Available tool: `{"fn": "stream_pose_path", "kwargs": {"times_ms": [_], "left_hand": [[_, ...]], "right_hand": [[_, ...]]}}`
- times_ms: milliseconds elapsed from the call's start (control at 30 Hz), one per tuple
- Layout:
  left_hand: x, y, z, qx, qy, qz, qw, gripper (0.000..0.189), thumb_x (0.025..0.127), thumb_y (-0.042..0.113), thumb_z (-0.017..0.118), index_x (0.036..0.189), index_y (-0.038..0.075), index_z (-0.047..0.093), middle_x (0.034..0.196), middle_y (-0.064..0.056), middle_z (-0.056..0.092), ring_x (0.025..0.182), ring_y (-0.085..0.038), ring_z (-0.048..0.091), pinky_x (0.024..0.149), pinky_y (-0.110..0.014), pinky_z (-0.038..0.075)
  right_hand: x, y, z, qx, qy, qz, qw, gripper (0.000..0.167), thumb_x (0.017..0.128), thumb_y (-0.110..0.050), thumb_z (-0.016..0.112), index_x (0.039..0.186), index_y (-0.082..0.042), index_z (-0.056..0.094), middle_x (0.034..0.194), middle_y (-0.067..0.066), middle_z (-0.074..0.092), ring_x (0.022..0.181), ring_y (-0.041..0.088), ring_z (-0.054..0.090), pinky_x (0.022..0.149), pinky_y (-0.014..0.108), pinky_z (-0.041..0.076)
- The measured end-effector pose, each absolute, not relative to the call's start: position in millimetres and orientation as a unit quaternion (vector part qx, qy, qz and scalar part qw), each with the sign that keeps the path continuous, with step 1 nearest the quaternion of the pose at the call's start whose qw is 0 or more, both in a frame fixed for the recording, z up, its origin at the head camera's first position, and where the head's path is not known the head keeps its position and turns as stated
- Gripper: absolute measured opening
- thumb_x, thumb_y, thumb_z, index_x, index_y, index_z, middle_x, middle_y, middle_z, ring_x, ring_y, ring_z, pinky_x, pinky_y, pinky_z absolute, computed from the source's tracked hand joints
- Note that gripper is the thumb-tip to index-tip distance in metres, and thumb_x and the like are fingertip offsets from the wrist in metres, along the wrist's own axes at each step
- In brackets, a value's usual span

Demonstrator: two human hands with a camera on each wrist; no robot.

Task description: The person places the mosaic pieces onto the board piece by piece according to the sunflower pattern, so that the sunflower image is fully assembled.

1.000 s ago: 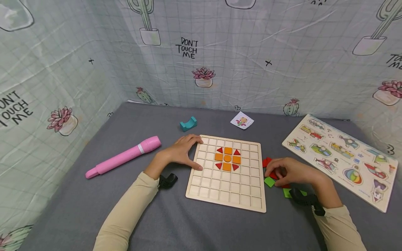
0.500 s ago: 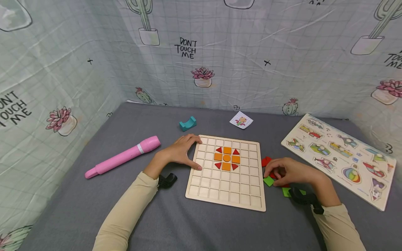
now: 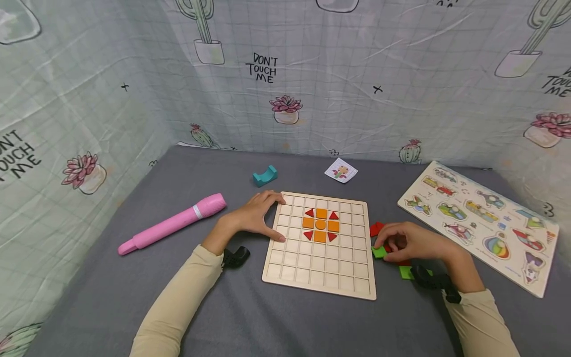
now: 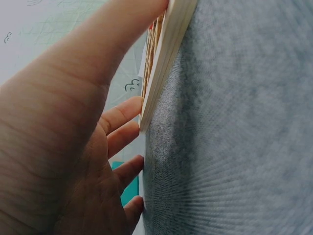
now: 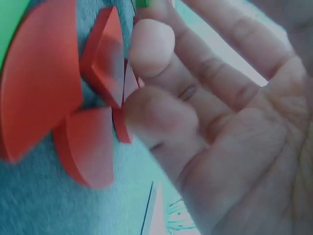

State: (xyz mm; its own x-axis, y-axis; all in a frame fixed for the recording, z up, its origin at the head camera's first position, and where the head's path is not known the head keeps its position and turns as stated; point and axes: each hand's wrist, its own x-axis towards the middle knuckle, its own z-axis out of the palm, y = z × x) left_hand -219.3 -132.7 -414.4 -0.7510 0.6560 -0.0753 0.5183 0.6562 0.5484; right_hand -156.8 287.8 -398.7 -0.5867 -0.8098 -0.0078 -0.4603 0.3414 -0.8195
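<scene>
In the head view my left hand point(image 3: 254, 215) rests with spread fingers and thumb at the left edge of a wooden grid board point(image 3: 308, 272). The left wrist view shows two fingertips touching the board's side point(image 4: 166, 63). Orange squares point(image 3: 333, 226), an orange disc point(image 3: 320, 224) and red triangles point(image 3: 333, 215) form a pattern on the board. Beside its right edge, my right hand point(image 3: 412, 242) pinches a green square tile point(image 3: 379, 253) between thumb and fingers. Red curved pieces point(image 5: 41, 73) lie around and below that hand, partly hidden by it.
A pink cylindrical stick point(image 3: 171, 225) lies left. Behind the board are a teal curved block point(image 3: 265, 176) and a small pattern card point(image 3: 341, 170). A picture puzzle board point(image 3: 482, 223) lies right. Another green piece point(image 3: 407, 272) sits under the right wrist. Printed curtains point(image 3: 330, 99) enclose the table.
My right fingertips have closed on the green tile, which has shifted slightly and now looks tilted. The left hand stays at the board's edge. The whole head view has drifted slightly left.
</scene>
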Motion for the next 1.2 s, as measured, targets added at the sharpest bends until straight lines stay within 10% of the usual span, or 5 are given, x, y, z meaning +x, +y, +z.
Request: {"fn": "stream_pose_path", "kwargs": {"times_ms": [600,1200], "left_hand": [[-215.7,-133.5,-411.8,0.324,0.896,0.269,0.138,0.085,0.072,0.043,0.085,0.138,0.011,0.042,0.151,-0.015,0.031,0.144,-0.035,0.023,0.116,-0.056,0.019],[-217.1,-133.1,-410.7,0.32,0.899,0.265,0.14,0.085,0.072,0.044,0.085,0.137,0.011,0.042,0.151,-0.015,0.031,0.144,-0.034,0.021,0.116,-0.056,0.019]], "right_hand": [[-152.9,243.1,-395.3,-0.447,0.794,-0.395,0.116,0.021,0.085,0.001,0.073,0.104,-0.007,0.069,0.103,0.008,0.061,0.079,0.011,0.062,0.067,0.027,0.056],[-146.9,199.4,-390.6,-0.411,0.824,-0.346,0.179,0.012,0.088,-0.006,0.071,0.1,-0.007,0.071,0.097,0.002,0.059,0.08,0.02,0.056,0.072,0.027,0.052]]}}
